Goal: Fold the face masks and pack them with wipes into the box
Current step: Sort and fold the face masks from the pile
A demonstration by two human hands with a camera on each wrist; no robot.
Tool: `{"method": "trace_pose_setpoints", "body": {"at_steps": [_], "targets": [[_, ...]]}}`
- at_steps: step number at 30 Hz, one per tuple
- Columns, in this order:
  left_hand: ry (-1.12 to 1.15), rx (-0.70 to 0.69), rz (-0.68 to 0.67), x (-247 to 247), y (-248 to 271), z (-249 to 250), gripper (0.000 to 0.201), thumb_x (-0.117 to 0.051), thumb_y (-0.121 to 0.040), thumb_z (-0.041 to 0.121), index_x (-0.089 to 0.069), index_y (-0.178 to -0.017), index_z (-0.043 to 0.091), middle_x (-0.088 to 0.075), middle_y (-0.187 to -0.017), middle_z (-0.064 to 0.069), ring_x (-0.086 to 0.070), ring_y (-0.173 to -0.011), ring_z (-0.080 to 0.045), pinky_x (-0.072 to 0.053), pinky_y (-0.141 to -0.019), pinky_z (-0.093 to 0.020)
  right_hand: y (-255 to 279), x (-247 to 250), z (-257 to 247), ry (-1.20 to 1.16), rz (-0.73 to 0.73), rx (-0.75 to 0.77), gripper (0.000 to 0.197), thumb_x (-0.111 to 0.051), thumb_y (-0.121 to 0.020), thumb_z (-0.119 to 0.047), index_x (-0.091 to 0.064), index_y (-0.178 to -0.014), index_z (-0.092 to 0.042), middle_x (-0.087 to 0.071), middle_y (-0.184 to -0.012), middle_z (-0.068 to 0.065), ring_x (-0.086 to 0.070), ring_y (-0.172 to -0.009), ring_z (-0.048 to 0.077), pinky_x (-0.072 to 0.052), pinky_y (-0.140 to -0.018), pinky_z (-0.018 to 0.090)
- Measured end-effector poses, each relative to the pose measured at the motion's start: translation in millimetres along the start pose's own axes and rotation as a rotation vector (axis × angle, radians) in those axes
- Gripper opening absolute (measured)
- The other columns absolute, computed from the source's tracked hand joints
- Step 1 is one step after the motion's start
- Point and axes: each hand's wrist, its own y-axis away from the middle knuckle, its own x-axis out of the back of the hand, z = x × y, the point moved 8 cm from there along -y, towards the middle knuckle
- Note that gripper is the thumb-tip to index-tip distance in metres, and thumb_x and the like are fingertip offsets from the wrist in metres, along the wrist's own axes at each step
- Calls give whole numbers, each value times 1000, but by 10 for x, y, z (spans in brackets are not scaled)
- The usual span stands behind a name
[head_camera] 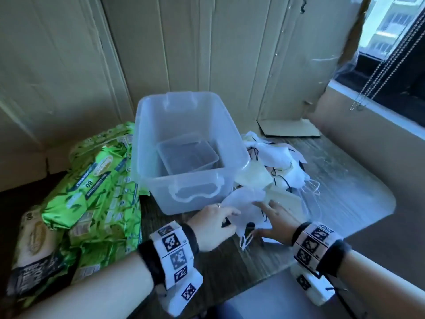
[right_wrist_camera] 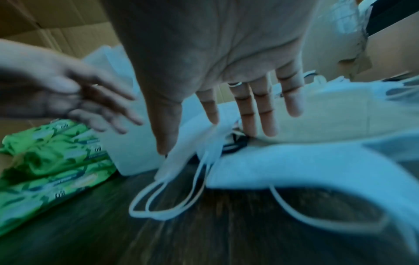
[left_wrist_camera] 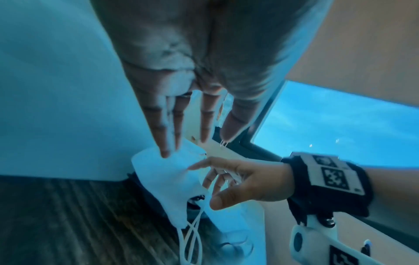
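1. We see a white mask (head_camera: 239, 208) lying on the bench (head_camera: 216, 261) at lower centre, long axis running upper left to lower right, ear loops (head_camera: 246, 241) trailing downward.
2. Our left hand (head_camera: 212, 223) and right hand (head_camera: 277, 218) rest on it, fingers straight, gripping nothing.
3. The clear box (head_camera: 184, 148), centre frame, holds a smaller clear tub (head_camera: 187, 153).
4. Green wipes packs (head_camera: 96, 189) lie left; more masks (head_camera: 276, 162) lie right.

- Dark wood-grain table (head_camera: 230, 268): landmark surface.
- Cardboard panels (head_camera: 184, 42) stand upright behind the table.
- Flat cardboard piece (head_camera: 289, 128) lies at the table's far right corner.
- Window (head_camera: 391, 24) right of the table; bead chain (head_camera: 377, 72) hangs there.
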Motion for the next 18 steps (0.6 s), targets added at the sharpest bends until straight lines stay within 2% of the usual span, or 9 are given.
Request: {"method": "trace_pose_setpoints", "body": {"at_steps": [2,4,6,9,12,14,16,18], "targets": [[-17,26,31,-11,-154,91,44,-49,-93,25,-43,-137,25,-44,-133,-12,-42,-125,-27,-34,-101,-29,-60,-105,13,29,41,-14,74,-56,-86,-45,-14,-145,-29,-44,-118,14,-46,-111,28,-36,-91,35],[-31,53,50,-96,-275,103,44,-48,-94,26,-42,-138,25,-41,-135,-16,-39,-127,-29,-32,-104,-31,-103,-100,16,2,120,-8,69,-54,-88,-42,-16,-144,-31,-42,-121,13,-47,-112,30,-36,-92,37],[-33,79,57,-163,-381,41,41,-48,-94,27,-45,-135,24,-41,-137,-18,-40,-126,-31,-33,-102,-31,-153,-140,43,5,110,6,58,-54,-89,-39,-29,-140,-29,-39,-125,12,-46,-113,30,-37,-95,39],[-35,89,98,-207,-448,6,39,-49,-94,28,-48,-132,22,-43,-140,-17,-43,-125,-31,-36,-98,-29,-201,-160,69,15,111,72,37,-58,-89,-29,-53,-125,-20,-43,-128,9,-46,-117,29,-37,-99,42],[-44,75,160,-247,-458,-55,40,-51,-93,28,-47,-133,20,-48,-137,-15,-46,-122,-30,-37,-94,-29,-137,-75,32,-62,257,161,25,-59,-88,-18,-64,-112,-12,-49,-130,6,-47,-120,25,-33,-101,32],[-29,38,236,-229,-428,-87,38,-54,-92,30,-50,-127,18,-52,-130,-14,-49,-117,-29,-38,-90,-29,39,49,-18,-93,415,222,21,-59,-88,-16,-68,-107,-10,-55,-124,5,-52,-113,23,-32,-91,23],[32,-28,313,-205,-350,-96,32,-60,-89,34,-55,-115,16,-58,-116,-10,-52,-108,-27,-38,-79,-27,339,198,-82,-154,608,310,15,-63,-85,-14,-72,-97,-10,-60,-104,1,-57,-98,18,-36,-83,20],[165,-117,369,-177,-218,-61,25,-67,-84,37,-55,-96,18,-59,-96,-8,-53,-93,-25,-31,-67,-25,650,272,-129,-282,723,402,9,-68,-80,-10,-75,-86,-12,-59,-86,-9,-55,-81,-1,-38,-78,9]]}}
